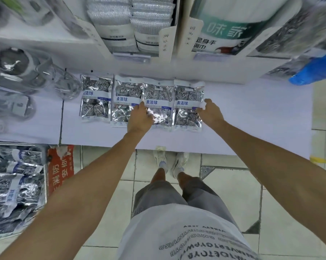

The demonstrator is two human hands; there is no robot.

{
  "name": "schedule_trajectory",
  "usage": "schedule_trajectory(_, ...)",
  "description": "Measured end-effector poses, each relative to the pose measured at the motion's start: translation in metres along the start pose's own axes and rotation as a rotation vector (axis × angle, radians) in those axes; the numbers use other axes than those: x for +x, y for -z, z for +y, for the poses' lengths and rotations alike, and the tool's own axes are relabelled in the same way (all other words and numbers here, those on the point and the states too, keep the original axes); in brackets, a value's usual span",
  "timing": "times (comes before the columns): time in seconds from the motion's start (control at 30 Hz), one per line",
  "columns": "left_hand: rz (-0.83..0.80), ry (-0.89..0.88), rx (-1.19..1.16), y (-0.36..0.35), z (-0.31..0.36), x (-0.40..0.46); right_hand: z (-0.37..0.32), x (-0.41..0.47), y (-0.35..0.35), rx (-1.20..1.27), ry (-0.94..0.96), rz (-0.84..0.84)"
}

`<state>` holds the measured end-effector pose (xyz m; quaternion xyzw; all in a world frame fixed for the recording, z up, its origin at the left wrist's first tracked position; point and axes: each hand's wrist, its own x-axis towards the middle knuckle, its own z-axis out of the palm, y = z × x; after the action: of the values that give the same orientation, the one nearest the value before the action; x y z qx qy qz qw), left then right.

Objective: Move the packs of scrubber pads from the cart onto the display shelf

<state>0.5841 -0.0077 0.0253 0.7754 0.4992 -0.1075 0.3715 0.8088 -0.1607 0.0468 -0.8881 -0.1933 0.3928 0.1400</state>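
Observation:
Several silver packs of scrubber pads lie in a row on the white display shelf (252, 117). My left hand (139, 119) rests on the left edge of the third pack (158, 96), fingers curled at its side. My right hand (211, 111) pinches the right edge of the rightmost pack (186, 102). Two more packs (95, 98) lie to the left, untouched. The cart (14, 184) at the lower left holds several more packs in a loose pile.
Above the shelf hang boxes of cloths (132, 25) and a green-labelled pack (224, 30). Clear plastic containers (60, 83) sit at the shelf's left. A red sign (60, 169) hangs on the cart. A blue bag (316, 70) sits at the right. My feet stand on tiled floor.

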Motion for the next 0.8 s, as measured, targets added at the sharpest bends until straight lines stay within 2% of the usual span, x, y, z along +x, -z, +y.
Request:
schedule_trajectory(0.13, 0.040, -0.061, 0.181, 0.024, -0.004, -0.042, -0.009, -0.043, 0.007, -0.181, 0.185, -0.050)
schedule_trajectory(0.33, 0.160, -0.040, 0.269, 0.042, -0.022, -0.125, -0.035, -0.108, 0.006, -0.378, 0.471, -0.049)
schedule_trajectory(0.5, 0.354, 0.064, 0.152, 0.041, -0.048, -0.210, -0.059, -0.164, -0.013, -0.526, 0.726, -0.080)
schedule_trajectory(0.6, 0.443, 0.171, 0.037, 0.039, -0.062, -0.259, -0.069, -0.195, -0.031, -0.534, 0.806, -0.131)
schedule_trajectory(0.8, 0.622, 0.385, -0.048, 0.036, -0.113, -0.346, -0.098, -0.245, -0.091, -0.545, 0.983, -0.248)
